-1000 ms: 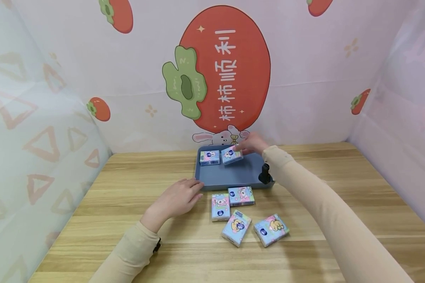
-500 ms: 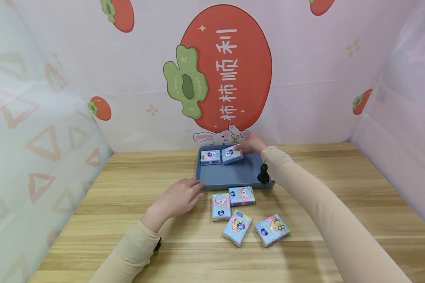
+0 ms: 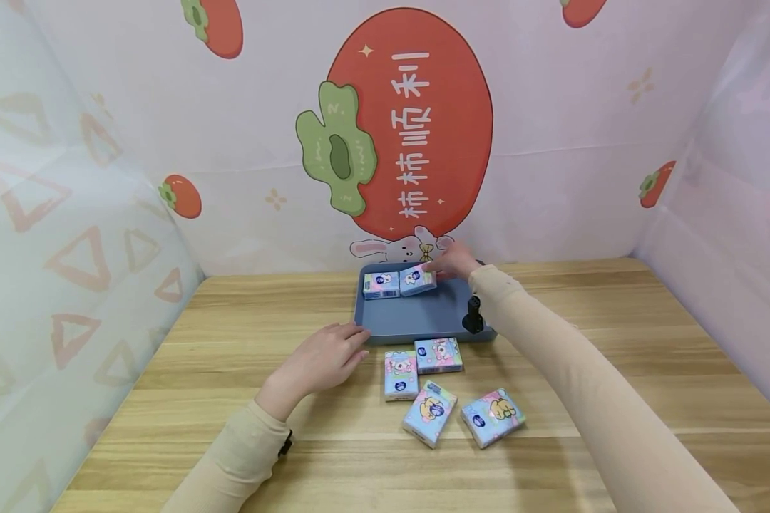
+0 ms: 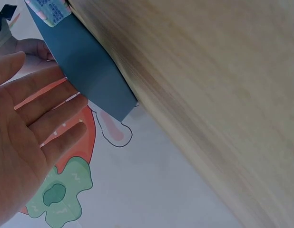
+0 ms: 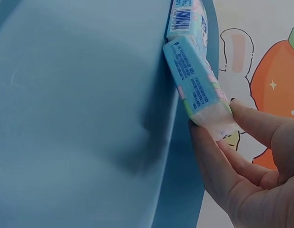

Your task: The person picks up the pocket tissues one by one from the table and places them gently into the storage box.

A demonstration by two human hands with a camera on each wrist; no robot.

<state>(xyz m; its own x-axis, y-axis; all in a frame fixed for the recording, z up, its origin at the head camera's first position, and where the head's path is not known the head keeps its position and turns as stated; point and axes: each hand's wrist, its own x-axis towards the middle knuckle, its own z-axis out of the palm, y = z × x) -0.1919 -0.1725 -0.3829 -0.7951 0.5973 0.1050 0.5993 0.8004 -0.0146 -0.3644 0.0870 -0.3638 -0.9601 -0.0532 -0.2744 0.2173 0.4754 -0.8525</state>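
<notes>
My right hand [image 3: 452,262] pinches one end of a blue tissue pack [image 5: 194,80] between thumb and fingers, inside the blue-grey tray [image 3: 417,320]. That pack is slightly tilted, its far end against a second tissue pack [image 3: 381,285] lying in the tray's back left corner. My left hand [image 3: 324,358] has its fingers extended, the fingertips touching the tray's front left corner; the left wrist view shows the palm [image 4: 18,142] and straight fingers.
In front of the tray several more tissue packs lie on the wooden table [image 3: 231,356]: an upright one [image 3: 401,375], one by the rim [image 3: 438,355], and two slanted ones with a yellow character [image 3: 430,413] [image 3: 493,417]. A printed cloth wall [image 3: 250,142] stands behind.
My right hand has shifted a little to the left, bringing its tissue pack up against the one in the corner. The left hand stays at the tray corner.
</notes>
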